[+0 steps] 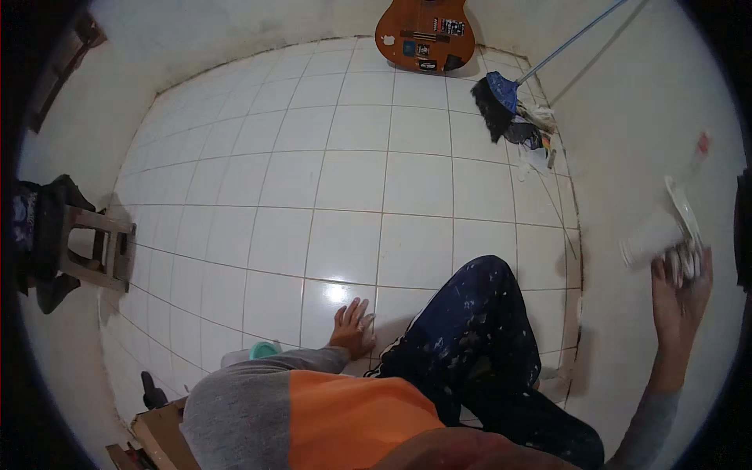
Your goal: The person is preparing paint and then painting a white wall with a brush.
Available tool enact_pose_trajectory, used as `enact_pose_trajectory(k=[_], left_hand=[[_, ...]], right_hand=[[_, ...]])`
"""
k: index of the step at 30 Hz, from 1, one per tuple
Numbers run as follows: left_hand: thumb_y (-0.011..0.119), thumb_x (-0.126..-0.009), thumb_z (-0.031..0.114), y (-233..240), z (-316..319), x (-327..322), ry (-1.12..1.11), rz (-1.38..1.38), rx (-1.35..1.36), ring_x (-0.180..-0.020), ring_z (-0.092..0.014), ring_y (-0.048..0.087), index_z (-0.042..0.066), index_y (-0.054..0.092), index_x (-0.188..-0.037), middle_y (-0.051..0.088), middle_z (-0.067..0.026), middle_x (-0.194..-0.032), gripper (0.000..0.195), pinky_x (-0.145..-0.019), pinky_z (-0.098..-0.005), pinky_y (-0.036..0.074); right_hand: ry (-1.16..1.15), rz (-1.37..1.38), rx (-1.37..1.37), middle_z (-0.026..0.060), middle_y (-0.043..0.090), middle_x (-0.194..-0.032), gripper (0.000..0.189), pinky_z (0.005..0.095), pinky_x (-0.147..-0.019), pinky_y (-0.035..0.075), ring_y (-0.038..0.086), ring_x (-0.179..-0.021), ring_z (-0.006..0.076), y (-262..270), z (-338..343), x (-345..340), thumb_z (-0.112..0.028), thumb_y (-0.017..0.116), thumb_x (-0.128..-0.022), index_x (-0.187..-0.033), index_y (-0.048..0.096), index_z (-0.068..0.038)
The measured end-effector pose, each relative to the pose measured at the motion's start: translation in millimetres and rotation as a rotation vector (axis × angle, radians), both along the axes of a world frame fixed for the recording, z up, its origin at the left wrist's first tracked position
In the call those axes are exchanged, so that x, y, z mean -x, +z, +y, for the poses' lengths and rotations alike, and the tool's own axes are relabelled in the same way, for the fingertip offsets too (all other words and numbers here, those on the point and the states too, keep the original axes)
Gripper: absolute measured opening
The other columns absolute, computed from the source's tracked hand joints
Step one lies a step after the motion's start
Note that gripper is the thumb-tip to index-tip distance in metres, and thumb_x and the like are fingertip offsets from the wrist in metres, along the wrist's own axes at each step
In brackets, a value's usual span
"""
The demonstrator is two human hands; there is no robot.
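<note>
My left hand [353, 330] rests on the white floor tiles [341, 241] with its fingers spread and nothing held. At the far right, my right hand [681, 282] is raised against the pale wall [623, 141]. It grips a white cylindrical object [652, 239], blurred, with a ridged end. A long, narrow white piece [683, 205] rises from the same grip; whether the two are joined I cannot tell. White smears cover the fingers of that hand. Just above, a blurred red spot [703, 143] shows against the wall. My bent knee [487, 305], in dark paint-flecked trousers, lies between the hands.
An acoustic guitar [426, 50] with stickers leans on the far wall. A blue broom [502, 97] stands over a litter pile [534, 138] in the corner. Left is a stool [103, 247]; a turquoise-lidded container [264, 350] and cardboard box [167, 435] sit near my left side.
</note>
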State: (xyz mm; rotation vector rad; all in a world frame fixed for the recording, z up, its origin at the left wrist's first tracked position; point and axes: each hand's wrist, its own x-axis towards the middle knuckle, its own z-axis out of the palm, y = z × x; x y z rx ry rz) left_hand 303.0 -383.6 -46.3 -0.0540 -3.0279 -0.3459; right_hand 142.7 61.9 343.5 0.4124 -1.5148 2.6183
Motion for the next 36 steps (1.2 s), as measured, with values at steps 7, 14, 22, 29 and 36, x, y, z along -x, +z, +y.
enact_pose_trajectory(k=[7,14,22,29,36], left_hand=[[0.064,-0.071,0.031,-50.5,4.3,-9.3,-0.045,0.237,0.092,-0.132,-0.03,0.025,0.012,0.055,-0.11,0.036,-0.0127,-0.138,0.045,-0.1,-0.0524,0.022],[0.051,-0.082,0.023,-102.2,-9.3,-5.4,-0.035,0.237,0.459,-0.133,-0.03,0.022,0.009,0.047,-0.122,0.036,-0.013,-0.138,0.043,-0.101,-0.0534,0.021],[0.048,-0.084,0.04,-6.3,32.4,3.8,-0.029,-0.546,0.542,-0.133,-0.029,0.02,0.008,0.029,-0.138,0.02,-0.0136,-0.145,0.066,-0.106,-0.0505,0.015],[0.044,-0.086,0.019,202.3,94.5,61.9,0.208,-0.379,-0.2,-0.103,-0.027,0.054,0.013,0.057,-0.107,0.059,-0.0095,-0.106,0.026,-0.086,-0.0431,0.039],[0.048,-0.083,0.012,462.6,134.6,-163.4,0.428,-0.844,0.111,-0.105,-0.029,0.057,0.008,0.065,-0.1,0.061,-0.0123,-0.11,0.024,-0.086,-0.042,0.046]], right_hand=[[-0.083,-0.118,0.138,0.0006,0.046,-0.072,0.016,0.0244,-0.053,0.033,0.04,-0.057,0.0092,9.7,-15.4,59.5,-0.02,0.038,-0.095,-0.086,0.047,-0.01],[-0.019,-0.157,0.142,0.0009,0.046,-0.074,0.016,0.0244,-0.05,0.034,0.041,-0.057,0.0088,-9.9,34.5,153.4,-0.021,0.041,-0.094,-0.086,0.046,-0.008],[0.195,-0.197,0.269,0.0033,0.051,-0.083,0.019,0.0283,-0.064,0.041,0.049,-0.075,0.0142,2.1,1.9,197.8,-0.023,0.04,-0.095,-0.097,0.048,-0.006],[0.213,-0.32,0.229,0.0096,0.051,-0.108,0.026,0.0326,-0.089,0.043,0.052,-0.092,0.0178,135.4,-23.4,50.9,-0.01,0.048,-0.09,-0.113,0.048,0.003],[0.195,-0.372,-0.419,0.0047,0.056,-0.1,0.02,0.0292,-0.079,0.045,0.056,-0.089,0.0167,345.0,13.8,-162.2,-0.009,0.054,-0.086,-0.104,0.053,-0.002]])
